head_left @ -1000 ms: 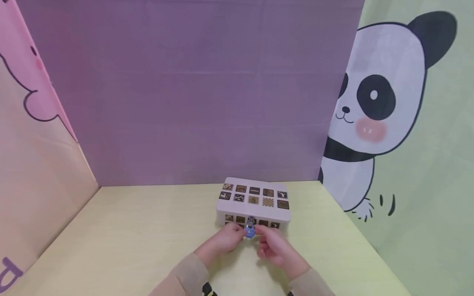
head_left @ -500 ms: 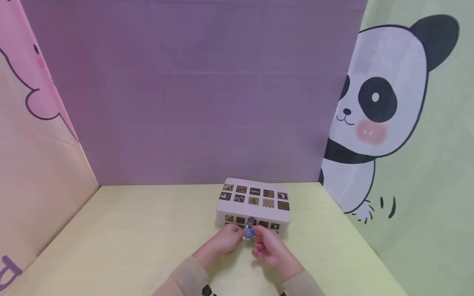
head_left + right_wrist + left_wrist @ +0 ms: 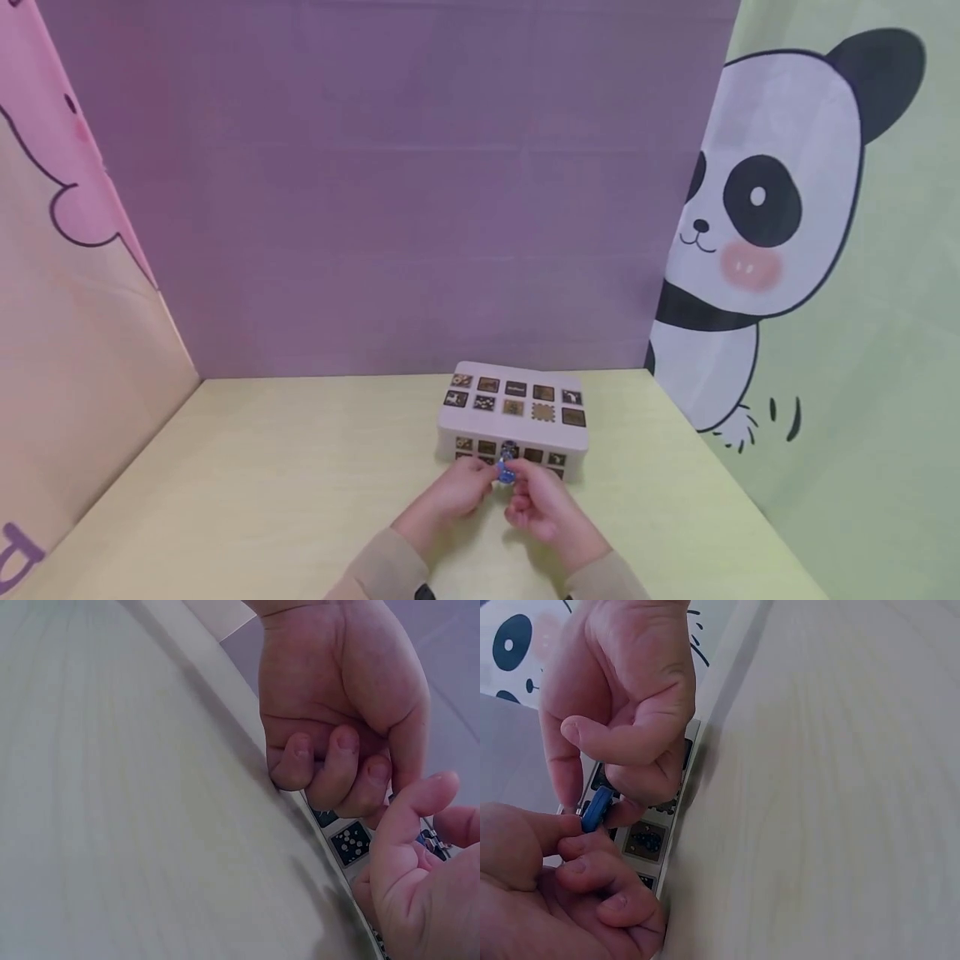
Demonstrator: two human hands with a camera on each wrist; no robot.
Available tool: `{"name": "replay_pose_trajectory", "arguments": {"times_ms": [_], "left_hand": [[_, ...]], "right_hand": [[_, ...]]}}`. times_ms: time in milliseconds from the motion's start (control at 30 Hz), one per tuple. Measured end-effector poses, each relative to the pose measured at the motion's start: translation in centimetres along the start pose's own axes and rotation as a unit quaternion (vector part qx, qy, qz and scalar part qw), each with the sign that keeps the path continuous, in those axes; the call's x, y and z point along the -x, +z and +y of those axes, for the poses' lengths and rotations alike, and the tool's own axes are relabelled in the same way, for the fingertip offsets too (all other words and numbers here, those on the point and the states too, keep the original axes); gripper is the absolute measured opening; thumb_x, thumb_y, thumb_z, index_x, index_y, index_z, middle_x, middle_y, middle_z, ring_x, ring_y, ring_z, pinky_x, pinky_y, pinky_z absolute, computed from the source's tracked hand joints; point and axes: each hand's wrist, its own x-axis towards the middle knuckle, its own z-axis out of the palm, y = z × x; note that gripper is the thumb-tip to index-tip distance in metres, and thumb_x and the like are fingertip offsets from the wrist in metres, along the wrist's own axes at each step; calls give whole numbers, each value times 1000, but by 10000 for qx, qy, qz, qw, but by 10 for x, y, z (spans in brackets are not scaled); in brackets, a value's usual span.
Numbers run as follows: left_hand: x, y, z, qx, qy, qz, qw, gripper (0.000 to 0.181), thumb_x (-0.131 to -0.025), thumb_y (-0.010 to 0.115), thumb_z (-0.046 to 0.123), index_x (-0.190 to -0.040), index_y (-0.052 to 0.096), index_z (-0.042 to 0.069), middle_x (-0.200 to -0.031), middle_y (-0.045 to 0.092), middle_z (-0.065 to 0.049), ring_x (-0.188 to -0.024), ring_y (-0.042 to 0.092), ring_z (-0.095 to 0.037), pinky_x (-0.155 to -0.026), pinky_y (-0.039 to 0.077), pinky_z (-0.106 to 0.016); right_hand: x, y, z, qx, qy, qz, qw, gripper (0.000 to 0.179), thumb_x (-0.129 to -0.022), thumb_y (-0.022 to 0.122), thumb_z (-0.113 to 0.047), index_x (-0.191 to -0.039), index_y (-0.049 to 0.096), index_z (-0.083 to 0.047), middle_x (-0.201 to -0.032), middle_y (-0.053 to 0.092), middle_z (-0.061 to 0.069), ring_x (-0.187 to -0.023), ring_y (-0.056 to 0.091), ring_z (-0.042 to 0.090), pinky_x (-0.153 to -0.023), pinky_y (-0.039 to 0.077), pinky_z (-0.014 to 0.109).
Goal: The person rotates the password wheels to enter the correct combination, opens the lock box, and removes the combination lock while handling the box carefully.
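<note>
A small blue padlock (image 3: 506,475) hangs at the metal clasp (image 3: 509,450) on the front of a pale box (image 3: 480,422) printed with square pictures. My left hand (image 3: 459,487) pinches the padlock's left side between thumb and fingers. From the right, my right hand (image 3: 542,498) pinches it too, with its other fingers curled below. Seen from the left wrist, the blue padlock body (image 3: 598,809) is edge-on between both hands' fingertips. In the right wrist view the fingers mostly cover it. How the shackle sits in the clasp is hidden.
The box stands on a pale wooden table (image 3: 300,467), near its back edge. A purple backdrop (image 3: 405,208) rises behind. Printed side panels stand at left and right, the right one showing a panda (image 3: 795,167).
My right hand has shifted slightly left, and its fingers now cover more of the padlock's face. The left hand keeps its pinch. The box stays in place.
</note>
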Motion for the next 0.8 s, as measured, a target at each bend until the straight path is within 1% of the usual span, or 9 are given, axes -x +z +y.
{"name": "replay_pose_trajectory", "arguments": {"times_ms": [200,467,600,700,800], "left_hand": [[4,3,3,144,-23,168,9998,29,-104,54,19,-90,65,-4,-59,42,6,-45,30,-6,-41,26,-20],[6,3,3,161,-94,294,9994,23,-103,53,16,-101,68,-2,-63,46,4,-47,32,-6,-42,29,-19],[5,4,3,144,-96,393,9991,23,-103,53,17,-100,67,-2,-64,47,3,-48,32,-6,-43,29,-20],[4,7,2,118,-58,470,9988,24,-103,53,17,-95,65,-2,-66,48,2,-50,33,-7,-45,30,-21],[2,12,-2,-3,-1,504,9987,24,-103,54,17,-90,65,-1,-67,49,1,-54,35,-9,-48,32,-23]], "right_hand": [[-2,0,1,91,-10,-57,9999,13,-99,60,-19,-93,62,-7,-63,45,-9,-51,45,2,-53,47,16],[-2,1,2,136,-32,-80,9999,12,-97,63,-18,-97,63,-5,-63,49,-7,-51,50,3,-53,47,17],[-4,0,2,143,-28,-94,9998,12,-96,63,-18,-93,63,-6,-63,49,-7,-51,50,3,-52,47,17],[-5,-1,3,185,-23,-28,9998,13,-96,63,-19,-89,62,-7,-63,49,-6,-50,49,3,-52,46,17],[-4,-5,6,252,-25,19,9997,14,-95,63,-19,-87,60,-8,-63,48,-6,-50,48,3,-51,46,16]]}}
